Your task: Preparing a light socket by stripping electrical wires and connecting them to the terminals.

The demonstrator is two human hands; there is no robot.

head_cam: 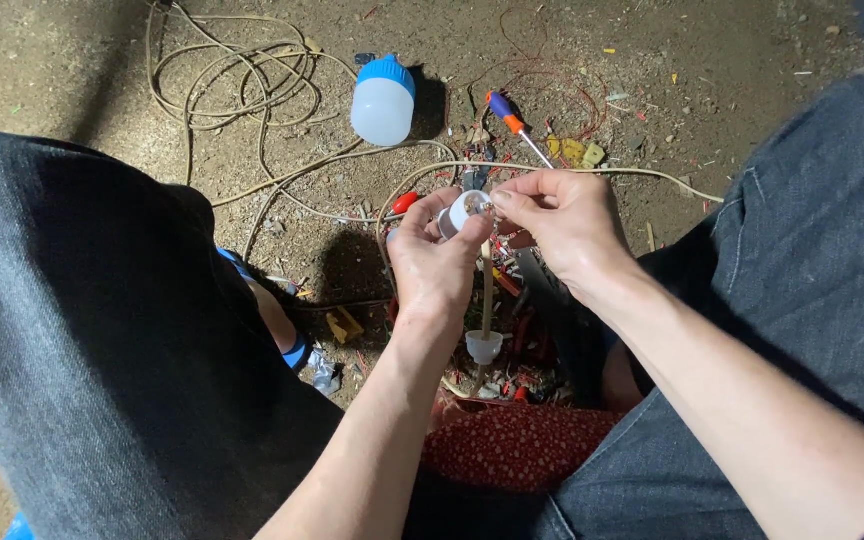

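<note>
Between your knees, above the dirt floor [752, 40], your left hand [434, 262] closes its grip on a small white lamp fitting [464, 210], steadying it while your right hand [564, 222] pinches what may be its wire end.

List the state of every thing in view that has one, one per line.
Left hand: gripping small white round fitting, raised off the ground.
Right hand: fingertips pinched at that fitting.
White bulb with blue base: lying on dirt, untouched.
Orange-and-blue-handled screwdriver: lying on dirt.
Beige cable: loosely coiled.
White funnel-shaped cap: hanging below the hands.
</note>
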